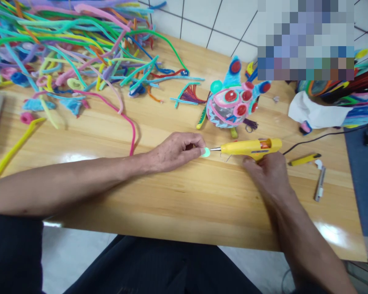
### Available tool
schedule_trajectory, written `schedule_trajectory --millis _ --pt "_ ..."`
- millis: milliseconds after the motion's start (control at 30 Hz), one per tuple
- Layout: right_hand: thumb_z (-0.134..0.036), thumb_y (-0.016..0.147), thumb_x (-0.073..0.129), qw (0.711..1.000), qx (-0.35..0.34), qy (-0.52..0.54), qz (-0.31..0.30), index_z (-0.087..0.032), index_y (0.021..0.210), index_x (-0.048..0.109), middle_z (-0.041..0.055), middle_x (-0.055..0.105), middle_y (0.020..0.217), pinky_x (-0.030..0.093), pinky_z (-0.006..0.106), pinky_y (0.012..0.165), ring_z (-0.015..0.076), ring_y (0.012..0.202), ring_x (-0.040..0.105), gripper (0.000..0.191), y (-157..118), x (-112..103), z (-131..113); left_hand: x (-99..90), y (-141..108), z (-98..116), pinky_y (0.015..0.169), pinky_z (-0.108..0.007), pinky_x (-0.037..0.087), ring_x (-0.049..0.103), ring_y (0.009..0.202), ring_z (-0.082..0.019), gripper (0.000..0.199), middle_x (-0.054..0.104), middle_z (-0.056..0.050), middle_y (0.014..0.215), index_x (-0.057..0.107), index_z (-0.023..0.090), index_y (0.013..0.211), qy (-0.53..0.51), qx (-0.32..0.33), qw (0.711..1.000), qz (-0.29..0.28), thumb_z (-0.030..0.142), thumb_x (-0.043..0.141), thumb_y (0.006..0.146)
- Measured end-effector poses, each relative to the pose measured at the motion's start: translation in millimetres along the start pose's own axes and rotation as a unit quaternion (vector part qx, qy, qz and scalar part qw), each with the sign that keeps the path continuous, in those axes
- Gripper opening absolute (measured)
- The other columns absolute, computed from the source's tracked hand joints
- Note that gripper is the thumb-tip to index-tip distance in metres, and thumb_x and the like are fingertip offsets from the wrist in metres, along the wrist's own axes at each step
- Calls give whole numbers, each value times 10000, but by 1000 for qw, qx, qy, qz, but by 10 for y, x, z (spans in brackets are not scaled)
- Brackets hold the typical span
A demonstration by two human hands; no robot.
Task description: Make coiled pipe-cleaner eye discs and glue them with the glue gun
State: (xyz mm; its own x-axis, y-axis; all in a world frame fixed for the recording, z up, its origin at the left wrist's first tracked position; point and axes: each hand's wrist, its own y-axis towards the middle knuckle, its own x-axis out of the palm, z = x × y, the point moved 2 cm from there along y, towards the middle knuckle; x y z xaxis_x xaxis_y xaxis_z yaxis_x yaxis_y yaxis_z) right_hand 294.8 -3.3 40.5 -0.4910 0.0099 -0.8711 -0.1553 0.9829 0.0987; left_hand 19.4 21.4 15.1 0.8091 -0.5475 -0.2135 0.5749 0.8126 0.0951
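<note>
Over the middle of the wooden table, my left hand (179, 152) pinches a small mint-green disc (205, 152) between thumb and fingertips. A yellow glue gun (248, 148) is gripped in my right hand (271, 173), its metal nozzle pointing left, right at the disc's edge. Whether nozzle and disc touch I cannot tell. Just beyond stands a colourful fuzzy figure (230, 106) with red and pink round pieces, blue horn-like tips and a green ball on its left side.
A heap of coloured pipe cleaners (79, 45) covers the back left. A yellow utility knife (305, 159) and a grey cutter (319, 183) lie at right. The glue gun's black cord (315, 134) runs right, past a white sheet (309, 110).
</note>
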Motion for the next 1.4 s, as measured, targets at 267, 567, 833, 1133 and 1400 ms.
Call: schedule_trajectory --millis 267,567,833,1133,1400 --pt "-215 784 588 1000 -5 -9 -1 -251 640 483 -10 513 561 365 324 536 171 525 481 182 4 25 30 4 9 16 582 -213 354 429 620 -89 182 516 44 672 675 142 860 9 11 1000 -8 278 626 970" --pt "-202 781 584 1000 5 -11 -17 -247 629 486 -15 511 547 350 314 524 166 512 478 186 6 8 31 -2 4 16 584 -213 356 439 622 -91 187 512 47 676 674 146 858 9 13 1000 -1 288 624 970" --pt "-222 757 572 1000 -12 -4 0 -255 616 431 -36 451 529 318 305 511 146 495 424 202 11 -12 -19 -3 5 14 598 -226 365 447 634 -96 205 529 37 697 678 147 864 -6 -1 1000 2 315 629 971" --pt "-256 775 560 1000 -13 -7 4 -251 647 483 -25 502 552 361 304 525 160 524 467 150 14 10 -3 -1 9 14 588 -218 351 434 621 -88 212 515 49 674 685 138 864 5 3 1000 -6 312 626 971" --pt "-207 777 558 1000 -1 -9 -3 -256 612 430 -37 434 524 336 313 507 147 482 414 214 12 -15 -39 1 7 7 589 -222 350 439 638 -96 208 530 35 694 687 145 882 -6 -1 1000 -4 321 628 976"
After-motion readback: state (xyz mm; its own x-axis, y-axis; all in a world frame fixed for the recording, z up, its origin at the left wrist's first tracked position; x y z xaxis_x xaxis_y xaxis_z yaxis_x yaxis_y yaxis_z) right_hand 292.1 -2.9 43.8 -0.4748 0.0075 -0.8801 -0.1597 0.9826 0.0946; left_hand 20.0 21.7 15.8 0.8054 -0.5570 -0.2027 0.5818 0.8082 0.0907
